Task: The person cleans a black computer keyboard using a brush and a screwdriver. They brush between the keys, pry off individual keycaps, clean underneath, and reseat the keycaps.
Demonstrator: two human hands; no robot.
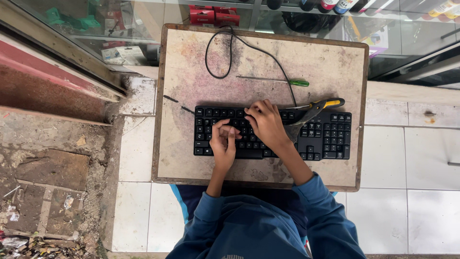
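Both my hands rest on the black keyboard [272, 133]: left hand [224, 143] fingertips pressing keys, right hand [266, 123] seemingly pinching a keycap at twelve o'clock; I'd pull straight up.

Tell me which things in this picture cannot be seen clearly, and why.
- Keys under the left hand and right hand: covered by the hands on the keyboard.
- Whether either hand pinches a key: fingers too small to tell.
- Pliers tip: hidden behind the right wrist.
- Cable end: passes beyond the board top edge.
- Shelf items behind the glass: blurred by reflections.
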